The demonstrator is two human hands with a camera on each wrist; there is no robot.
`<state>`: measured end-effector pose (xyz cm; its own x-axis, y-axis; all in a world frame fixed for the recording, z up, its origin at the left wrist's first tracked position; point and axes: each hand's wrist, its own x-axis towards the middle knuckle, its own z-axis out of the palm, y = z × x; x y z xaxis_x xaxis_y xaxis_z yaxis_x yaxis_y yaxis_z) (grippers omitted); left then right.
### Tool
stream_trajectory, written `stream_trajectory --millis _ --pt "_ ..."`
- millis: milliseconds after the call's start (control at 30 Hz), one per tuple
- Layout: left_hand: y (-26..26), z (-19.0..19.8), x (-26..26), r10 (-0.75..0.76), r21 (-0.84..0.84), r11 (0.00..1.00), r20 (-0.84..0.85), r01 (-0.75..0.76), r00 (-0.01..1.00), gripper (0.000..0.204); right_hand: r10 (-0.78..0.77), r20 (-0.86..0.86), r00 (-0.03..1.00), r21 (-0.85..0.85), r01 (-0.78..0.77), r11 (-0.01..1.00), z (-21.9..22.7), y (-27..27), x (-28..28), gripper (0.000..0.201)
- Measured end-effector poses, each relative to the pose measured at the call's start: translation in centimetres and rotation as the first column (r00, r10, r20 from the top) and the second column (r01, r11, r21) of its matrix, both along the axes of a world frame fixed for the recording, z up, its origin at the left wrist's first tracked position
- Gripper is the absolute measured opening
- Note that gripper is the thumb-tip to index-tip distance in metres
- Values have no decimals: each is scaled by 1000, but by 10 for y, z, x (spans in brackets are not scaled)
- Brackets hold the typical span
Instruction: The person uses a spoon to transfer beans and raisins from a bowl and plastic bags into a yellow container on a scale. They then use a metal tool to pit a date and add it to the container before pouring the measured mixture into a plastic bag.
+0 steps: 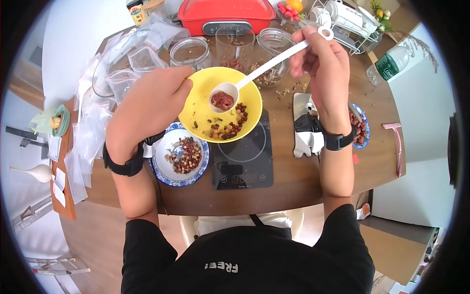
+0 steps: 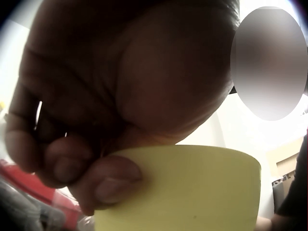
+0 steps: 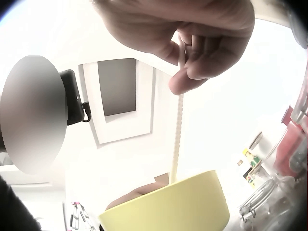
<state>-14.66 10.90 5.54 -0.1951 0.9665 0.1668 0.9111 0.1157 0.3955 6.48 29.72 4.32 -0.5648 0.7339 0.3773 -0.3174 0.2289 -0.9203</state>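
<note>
My left hand (image 1: 152, 93) grips the rim of a yellow bowl (image 1: 196, 110), thumb inside and fingers curled against the outer wall in the left wrist view. Mixed beans (image 1: 230, 128) lie along the bowl's near side. Between thumb and fingers, my right hand (image 1: 325, 73) pinches the handle end of a long white spoon (image 1: 274, 62). Dark red dried pieces (image 1: 223, 101) fill the spoon's scoop, which overlaps the bowl's inside in the head view. From the right wrist view, the handle (image 3: 177, 134) slants down behind the bowl's rim, hiding the scoop.
Beneath the bowl is a black induction cooktop (image 1: 242, 166). A blue-rimmed plate (image 1: 159, 166) of mixed beans sits to its left; another plate (image 1: 366, 139) with dark red pieces is at right. Glass jars (image 1: 191, 55), plastic bags (image 1: 90, 132) and a red cooker (image 1: 227, 11) stand behind.
</note>
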Motion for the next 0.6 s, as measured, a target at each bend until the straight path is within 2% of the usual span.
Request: stream_trajectory --millis 167,233,367,467,600 --pt "-4 -5 -8 31 72 997 -2 -31 1000 28 -33 35 999 -14 33 999 -1 1 -1 29" --pt "-4 -3 -8 44 63 997 -18 -43 999 28 -100 -5 995 12 100 995 -1 2 -2 29" --pt "-2 -3 -9 62 45 997 -14 -61 998 28 -95 -31 995 -3 95 995 1 6 2 29" --pt "-1 -3 -10 68 21 997 -9 -68 998 28 -71 -13 997 -53 70 996 3 9 4 31" --pt "0 -2 -9 79 -21 997 0 -79 997 28 -80 -79 994 -144 68 987 3 12 5 29"
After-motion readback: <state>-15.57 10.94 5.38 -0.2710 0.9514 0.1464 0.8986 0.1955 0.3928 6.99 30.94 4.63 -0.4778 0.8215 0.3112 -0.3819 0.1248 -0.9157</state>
